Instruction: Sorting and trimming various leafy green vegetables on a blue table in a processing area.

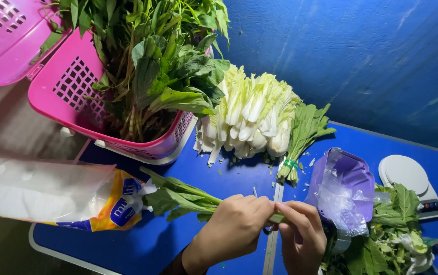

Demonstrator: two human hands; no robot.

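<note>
A bunch of greens (181, 197) is held over the near middle of the blue bench (142, 244), stems clamped in the grip of both the left hand (231, 229) and the right hand (300, 237), leaves pointed left toward a plastic bag (51, 191). A pink basket (71, 91) of leafy greens is seen far left, with white cabbage (249, 114) and a tied bundle (303, 135) just right of it. A purple tub (346, 181), loose trimmings (387, 239) and a white scale (410, 178) are placed at right.
</note>
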